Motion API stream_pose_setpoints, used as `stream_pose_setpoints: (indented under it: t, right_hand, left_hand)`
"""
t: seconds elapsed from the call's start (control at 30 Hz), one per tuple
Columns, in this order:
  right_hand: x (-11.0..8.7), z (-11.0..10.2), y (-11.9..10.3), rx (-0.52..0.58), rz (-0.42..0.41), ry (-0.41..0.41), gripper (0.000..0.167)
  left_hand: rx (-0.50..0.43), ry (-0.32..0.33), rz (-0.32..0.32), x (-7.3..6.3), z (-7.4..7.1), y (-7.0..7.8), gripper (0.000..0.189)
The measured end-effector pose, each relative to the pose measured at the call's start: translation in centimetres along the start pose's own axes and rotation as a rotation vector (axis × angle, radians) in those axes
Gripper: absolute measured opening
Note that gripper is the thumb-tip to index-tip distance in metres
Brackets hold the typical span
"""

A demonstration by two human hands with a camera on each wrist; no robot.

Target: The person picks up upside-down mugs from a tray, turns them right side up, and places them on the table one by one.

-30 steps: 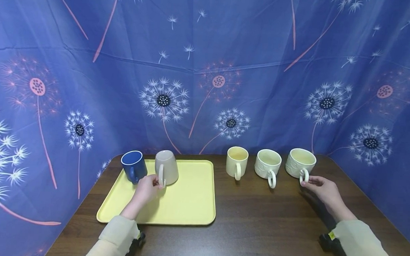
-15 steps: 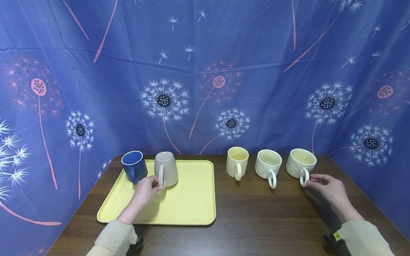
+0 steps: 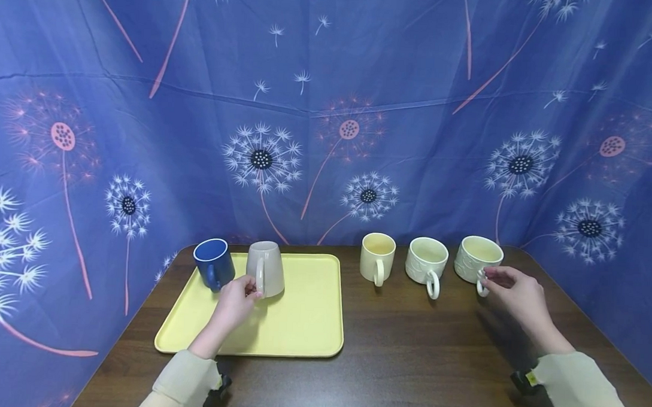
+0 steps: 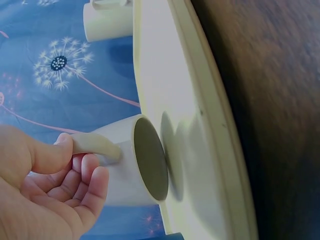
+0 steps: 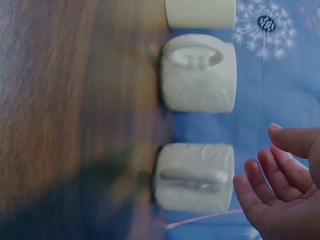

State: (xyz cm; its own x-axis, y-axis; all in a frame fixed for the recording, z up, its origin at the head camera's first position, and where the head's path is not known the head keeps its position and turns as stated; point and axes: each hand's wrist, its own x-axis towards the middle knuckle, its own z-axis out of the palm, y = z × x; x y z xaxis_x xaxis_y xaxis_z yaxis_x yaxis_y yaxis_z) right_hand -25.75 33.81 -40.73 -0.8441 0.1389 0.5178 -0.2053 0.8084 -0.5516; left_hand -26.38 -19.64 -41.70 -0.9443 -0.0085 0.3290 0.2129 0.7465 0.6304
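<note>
While, in the head view, the left hand (image 3: 235,302) holds one grey mug (image 3: 272,273), inverted, over one yellow tray (image 3: 294,334), the right hand (image 3: 519,301) hovers beside the rightmost cream mug (image 3: 470,267) on the table (image 3: 407,362). Left wrist view: grip clamped on the grey mug's handle; step in hand apparently turning or placing it, the next move calling for a firm pinch. Right wrist view: grip apart, holding nothing; no brand, label or writing legible anywhere.

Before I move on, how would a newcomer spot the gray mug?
Find the yellow tray on the brown table. Over its far half, the gray mug is just right of the blue mug; unlike that upright neighbor, it is upside down.
</note>
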Motion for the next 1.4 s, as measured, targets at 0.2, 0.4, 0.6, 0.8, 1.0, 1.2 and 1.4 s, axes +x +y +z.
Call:
stream_pose_setpoints:
  t: [0.2, 0.4, 0.6, 0.8, 1.0, 1.2, 1.4]
  right_hand:
    - [0.0, -0.1, -2.4, 0.019, -0.040, -0.007, 0.023]
    - [-0.1, -0.2, -4.4, 0.058, -0.126, 0.007, 0.021]
    - [-0.4, -0.1, -6.0, 0.076, -0.135, -0.002, 0.021]
    - [-0.7, 0.1, -7.1, 0.124, -0.173, 0.022, 0.020]
    - [-0.8, 0.3, -8.4, 0.155, -0.235, 0.020, 0.023]
    - [-1.1, 0.2, -9.7, 0.154, -0.294, 0.007, 0.026]
    - [-1.2, 0.3, -10.7, 0.131, -0.321, -0.013, 0.027]
  left_hand:
    - [-0.017, 0.002, -0.026, -0.1, -0.1, 0.6, 0.009]
    - [-0.051, 0.003, -0.019, -0.1, -0.1, 1.1, 0.008]
    - [-0.082, -0.003, -0.026, -0.2, -0.2, 1.8, 0.006]
    - [-0.110, -0.003, -0.034, -0.4, -0.3, 2.2, 0.005]
    - [-0.129, -0.021, -0.031, -0.5, -0.4, 2.5, 0.004]
    - [-0.154, -0.053, -0.060, -0.6, -0.5, 2.9, 0.007]
    - [-0.182, -0.074, -0.090, -0.9, -0.9, 3.7, 0.006]
